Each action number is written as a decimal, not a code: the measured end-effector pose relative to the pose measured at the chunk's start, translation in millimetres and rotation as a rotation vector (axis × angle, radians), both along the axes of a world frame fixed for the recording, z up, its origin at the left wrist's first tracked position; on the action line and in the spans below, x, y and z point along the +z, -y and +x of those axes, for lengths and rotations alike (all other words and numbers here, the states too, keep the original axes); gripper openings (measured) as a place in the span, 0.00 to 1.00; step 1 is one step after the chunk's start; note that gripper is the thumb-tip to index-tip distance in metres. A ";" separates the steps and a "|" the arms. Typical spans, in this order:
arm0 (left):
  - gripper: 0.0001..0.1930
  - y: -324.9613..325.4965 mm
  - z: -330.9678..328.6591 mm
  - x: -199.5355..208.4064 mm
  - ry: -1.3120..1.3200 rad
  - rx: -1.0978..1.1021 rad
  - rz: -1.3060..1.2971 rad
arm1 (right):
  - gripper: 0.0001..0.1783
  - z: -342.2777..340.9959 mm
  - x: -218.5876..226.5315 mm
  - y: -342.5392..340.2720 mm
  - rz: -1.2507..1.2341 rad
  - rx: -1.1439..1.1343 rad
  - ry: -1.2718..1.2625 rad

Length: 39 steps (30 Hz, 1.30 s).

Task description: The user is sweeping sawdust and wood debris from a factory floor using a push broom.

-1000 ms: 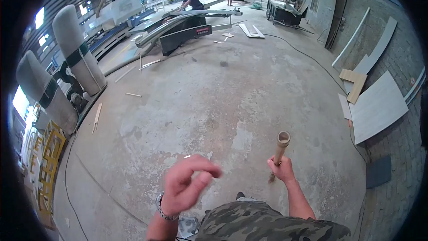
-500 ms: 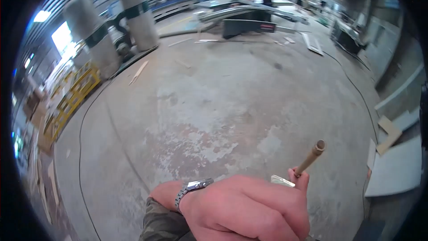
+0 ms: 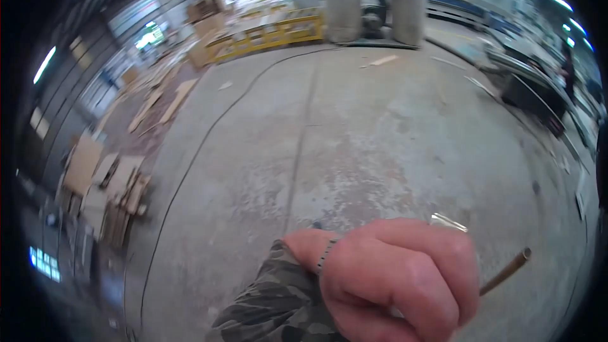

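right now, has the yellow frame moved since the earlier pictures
No: the yellow frame still stands beside the pale columns, on their left; only the view has turned left.

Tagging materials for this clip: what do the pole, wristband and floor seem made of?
Pole: probably wood or bamboo, smooth, judging by its brown, faintly glossy surface; blur leaves which open. Wristband: likely metal, from its silvery, segmented look. Floor: apparently concrete, matte, given its grey, worn, patchy surface.

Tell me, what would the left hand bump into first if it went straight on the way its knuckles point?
Probably the slim brown stick, whose lower end disappears behind the left hand. Depth is unclear here, so the hand might pass over it instead.
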<state>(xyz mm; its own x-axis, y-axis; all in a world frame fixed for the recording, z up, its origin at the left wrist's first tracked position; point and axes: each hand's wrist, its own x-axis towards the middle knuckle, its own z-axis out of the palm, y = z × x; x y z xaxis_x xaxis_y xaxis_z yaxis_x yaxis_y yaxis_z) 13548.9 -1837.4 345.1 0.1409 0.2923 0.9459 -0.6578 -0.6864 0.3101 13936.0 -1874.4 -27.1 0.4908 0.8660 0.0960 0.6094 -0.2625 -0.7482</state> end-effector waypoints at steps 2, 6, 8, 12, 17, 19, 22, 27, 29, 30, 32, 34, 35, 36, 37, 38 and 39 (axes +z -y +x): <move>0.11 5.9 -11.0 2.6 0.100 0.100 0.128 | 0.11 -9.5 5.9 -9.4 -0.020 0.072 -0.041; 0.13 29.2 -25.1 2.4 0.132 0.151 0.218 | 0.13 -13.7 -2.8 -14.7 0.001 0.141 -0.038; 0.18 22.3 -28.0 3.3 -0.008 0.059 -0.131 | 0.13 -20.7 -6.3 -26.9 -0.044 0.168 -0.054; 0.23 33.0 -38.0 -3.8 0.154 -0.075 -0.047 | 0.12 -15.2 -9.8 -22.4 -0.066 0.201 -0.026; 0.25 35.6 -56.8 -9.6 0.107 -0.023 -0.249 | 0.20 -10.4 12.3 -6.4 -0.143 0.129 0.127; 0.23 19.3 -67.5 -37.7 0.029 0.070 -0.216 | 0.20 -15.8 34.5 -8.1 -0.172 0.167 0.127; 0.25 -11.4 -86.0 -95.2 -0.156 0.283 -0.472 | 0.19 -9.8 55.8 -9.5 -0.240 0.176 0.143; 0.15 -71.4 -109.9 -270.1 -0.474 0.634 -1.146 | 0.17 25.3 66.1 -2.7 -0.318 0.152 -0.015; 0.18 -70.7 -134.5 -357.7 -0.674 0.843 -1.291 | 0.17 32.4 73.6 -3.1 -0.342 0.125 -0.129; 0.20 -64.8 -144.3 -401.4 -0.761 0.968 -1.365 | 0.17 31.9 80.1 -6.1 -0.308 0.075 -0.193; 0.29 -45.3 -169.8 -478.5 -0.948 0.942 -1.593 | 0.17 26.9 98.2 -13.6 -0.235 0.134 -0.127; 0.31 -24.8 -191.1 -525.8 -1.145 0.989 -1.590 | 0.16 7.9 132.3 -26.7 -0.200 0.236 -0.076; 0.30 -11.4 -203.6 -548.6 -1.268 0.927 -1.631 | 0.16 -11.7 148.1 -36.4 -0.201 0.241 -0.079; 0.30 -2.2 -211.4 -569.8 -1.390 0.852 -1.664 | 0.15 -30.9 163.6 -43.6 -0.122 0.246 -0.057; 0.30 1.7 -216.1 -574.4 -1.449 0.770 -1.605 | 0.14 -41.9 170.0 -46.4 -0.043 0.244 -0.033; 0.30 7.9 -220.8 -577.6 -1.500 0.688 -1.547 | 0.12 -15.4 150.1 -50.9 -0.023 0.361 0.083; 0.30 18.2 -225.0 -583.7 -1.503 0.687 -1.547 | 0.12 -24.3 157.7 -55.9 -0.025 0.360 0.082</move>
<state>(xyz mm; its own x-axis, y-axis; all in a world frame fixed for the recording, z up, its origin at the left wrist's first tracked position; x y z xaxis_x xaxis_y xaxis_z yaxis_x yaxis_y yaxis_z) 13323.9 -1855.6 -238.6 -0.1060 0.7622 -0.6386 0.6404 0.5436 0.5426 13911.8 -1818.5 130.7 0.1456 0.9844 0.0987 0.7236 -0.0380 -0.6891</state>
